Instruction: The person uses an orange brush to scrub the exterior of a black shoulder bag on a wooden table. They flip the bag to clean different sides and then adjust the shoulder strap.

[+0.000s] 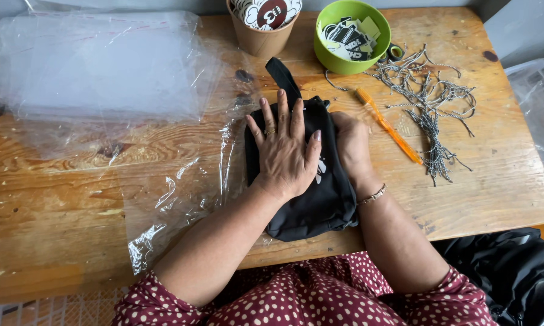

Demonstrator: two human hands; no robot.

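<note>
At the counter's (pixel 72 205) far edge, a green bowl (pixel 351 60) and paper cup (pixel 261 37) hold printed tags; left hand (pixel 284 151) lies flat, fingers spread, on a black fabric pouch (pixel 311 205), right hand (pixel 350 145) curled against its side.

I see a matt black cloth bag (pixel 311 199), glossy clear plastic sleeves (pixel 96 66) and a rough, worn wooden table (pixel 495 175).

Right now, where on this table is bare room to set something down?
Bare wood lies at the near left corner of the table, below the plastic sheets, and right of the orange tool near the front edge. Crowded: the bowl, cup and cords.
</note>
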